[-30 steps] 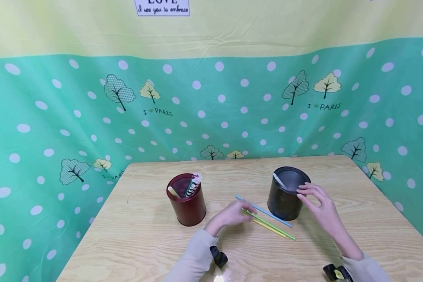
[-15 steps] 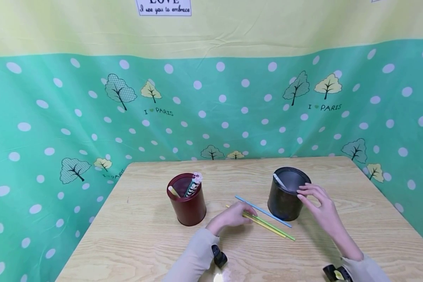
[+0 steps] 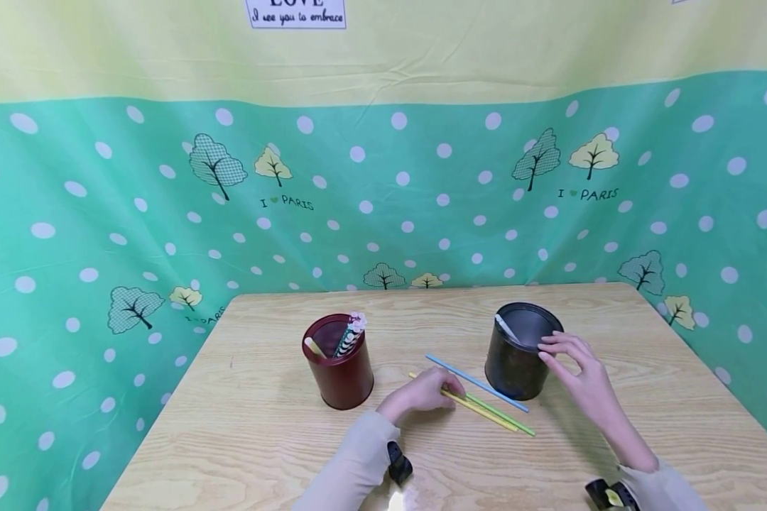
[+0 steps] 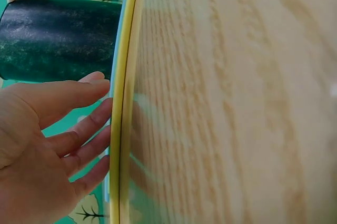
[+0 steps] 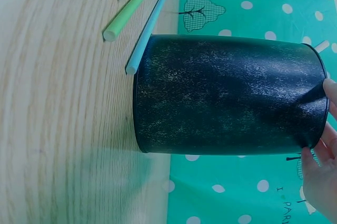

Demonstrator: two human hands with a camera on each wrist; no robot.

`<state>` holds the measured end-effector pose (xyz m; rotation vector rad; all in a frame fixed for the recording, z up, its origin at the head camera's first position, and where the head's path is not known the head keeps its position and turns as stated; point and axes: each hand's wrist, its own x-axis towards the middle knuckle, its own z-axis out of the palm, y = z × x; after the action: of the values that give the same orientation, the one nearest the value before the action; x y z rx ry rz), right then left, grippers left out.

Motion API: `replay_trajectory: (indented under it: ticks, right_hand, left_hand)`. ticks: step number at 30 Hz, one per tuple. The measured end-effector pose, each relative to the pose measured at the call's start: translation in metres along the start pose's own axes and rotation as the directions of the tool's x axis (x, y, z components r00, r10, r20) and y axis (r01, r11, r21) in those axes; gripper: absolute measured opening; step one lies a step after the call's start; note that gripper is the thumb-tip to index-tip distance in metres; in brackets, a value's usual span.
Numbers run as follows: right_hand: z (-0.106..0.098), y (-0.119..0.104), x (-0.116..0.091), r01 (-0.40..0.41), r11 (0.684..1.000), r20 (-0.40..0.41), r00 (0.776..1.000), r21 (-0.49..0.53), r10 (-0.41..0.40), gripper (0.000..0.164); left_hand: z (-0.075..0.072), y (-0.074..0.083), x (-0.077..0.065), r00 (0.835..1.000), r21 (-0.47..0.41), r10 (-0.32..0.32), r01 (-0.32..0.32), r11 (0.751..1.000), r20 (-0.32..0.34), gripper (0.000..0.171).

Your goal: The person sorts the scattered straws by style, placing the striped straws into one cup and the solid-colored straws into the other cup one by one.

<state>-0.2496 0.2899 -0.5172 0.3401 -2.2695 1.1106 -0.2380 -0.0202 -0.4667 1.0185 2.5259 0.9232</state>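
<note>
In the head view, my left hand [image 3: 430, 392] is low over a yellow straw [image 3: 486, 413] and a green straw [image 3: 505, 415] on the table. The left wrist view shows its loosely bent fingers [image 4: 87, 129] with their tips against the near yellow straw [image 4: 121, 87]. A blue straw [image 3: 476, 382] lies just beyond. My right hand [image 3: 578, 372] pinches the rim of a black can [image 3: 516, 372], thumb and fingertips at its right side. Inside the can leans a white stick [image 3: 505, 327]. The fingertips' inner side at the rim is partly hidden.
A dark red can [image 3: 344, 380] stands to the left, holding a pale stick [image 3: 314, 347] and a patterned pen [image 3: 350, 337] with a pink flower top. The wooden table [image 3: 249, 440] ends at a green dotted curtain [image 3: 422, 234].
My left hand has lowered slightly onto the straws, its fingers nearer the yellow one. My right hand and both cans stay where they were.
</note>
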Motion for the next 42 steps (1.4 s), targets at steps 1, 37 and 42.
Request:
replay_trajectory:
  ticks: [1,37,42]
  right_hand:
    - [0.000,0.000,0.000,-0.002,1.000,0.000,1.000,-0.001,0.002,0.021]
    - [-0.011,-0.037,0.003,0.034,0.998,0.027,0.999,0.056,-0.036,0.015]
    - [-0.012,-0.039,0.004,0.048,0.995,0.029,0.998,0.089,-0.051,0.016]
  left_hand:
    - [0.000,0.000,0.000,1.000,0.004,-0.009,0.009,1.000,0.001,0.017]
    - [0.005,0.006,-0.001,0.994,0.092,-0.018,0.008,0.996,0.109,0.022]
    - [0.005,0.006,-0.001,0.993,0.095,-0.018,0.007,0.995,0.116,0.020]
